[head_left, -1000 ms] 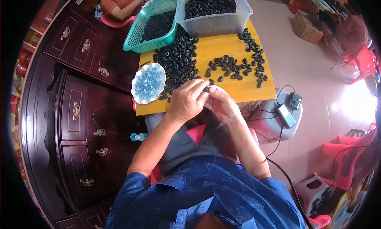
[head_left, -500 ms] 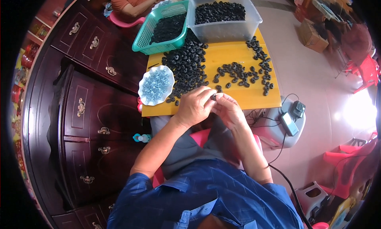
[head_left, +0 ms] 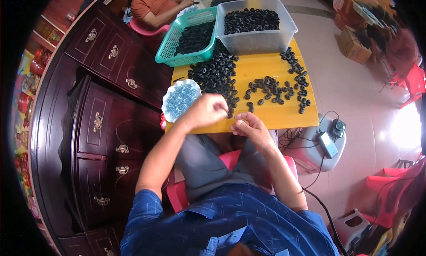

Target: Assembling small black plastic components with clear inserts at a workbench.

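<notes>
Smeared by motion, my left hand (head_left: 205,111) hovers with curled fingers between the scalloped white dish (head_left: 167,106) and the lower end of a heap of small black oval pieces with holes (head_left: 214,71). One black piece sits right by its fingertips; whether the hand holds anything is unclear. My right hand (head_left: 251,128) is at the table's front edge, thumb and index finger pinched together. What lies in that pinch is too small to make out. Small clear bluish pieces (head_left: 181,99) fill the dish. A looser group of black pieces (head_left: 270,88) lies beyond my right hand.
Behind the heap stand a green basket (head_left: 165,58) and a translucent tub (head_left: 262,46), both holding black pieces, on the yellow table (head_left: 257,66). Dark drawers (head_left: 115,123) flank the left. Cabled devices (head_left: 328,145) rest on a grey box at right. Another person (head_left: 153,9) sits far left.
My hands were together, fingering a small black piece; now they are apart. The left has moved left toward the heap and dish. An additional black piece lies near the loose group. The view has shifted slightly.
</notes>
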Action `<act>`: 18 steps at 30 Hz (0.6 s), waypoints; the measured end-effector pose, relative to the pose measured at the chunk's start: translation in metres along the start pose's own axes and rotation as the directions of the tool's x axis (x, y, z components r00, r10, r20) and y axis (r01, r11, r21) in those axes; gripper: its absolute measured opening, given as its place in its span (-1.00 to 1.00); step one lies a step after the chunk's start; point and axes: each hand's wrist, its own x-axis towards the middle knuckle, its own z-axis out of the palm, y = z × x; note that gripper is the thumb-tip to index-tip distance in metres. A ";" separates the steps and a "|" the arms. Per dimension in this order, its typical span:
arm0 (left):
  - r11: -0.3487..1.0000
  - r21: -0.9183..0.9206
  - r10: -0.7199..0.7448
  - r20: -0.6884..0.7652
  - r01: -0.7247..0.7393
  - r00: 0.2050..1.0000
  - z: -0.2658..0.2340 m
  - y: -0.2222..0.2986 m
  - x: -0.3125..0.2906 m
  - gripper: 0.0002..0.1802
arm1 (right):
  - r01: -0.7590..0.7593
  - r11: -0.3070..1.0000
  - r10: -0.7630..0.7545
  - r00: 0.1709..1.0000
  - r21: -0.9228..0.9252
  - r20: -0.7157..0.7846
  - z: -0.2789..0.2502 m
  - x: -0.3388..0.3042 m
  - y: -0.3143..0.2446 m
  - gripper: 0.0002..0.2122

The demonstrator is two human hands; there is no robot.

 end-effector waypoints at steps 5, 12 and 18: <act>0.994 0.050 0.105 -0.649 -0.096 0.753 -0.076 -0.032 0.040 -0.58 | 0.014 0.998 -0.014 1.000 -0.053 0.004 0.005 0.001 -0.002 -0.81; 0.961 0.187 0.261 -0.377 -0.203 0.889 0.006 -0.006 0.050 -0.84 | 0.040 0.999 -0.040 0.998 -0.002 -0.039 0.001 -0.002 -0.009 -0.85; 0.909 0.386 0.256 -0.221 -0.156 0.941 0.083 -0.008 0.068 -0.75 | -0.141 0.989 0.101 0.836 0.034 0.539 -0.001 -0.010 -0.022 -0.82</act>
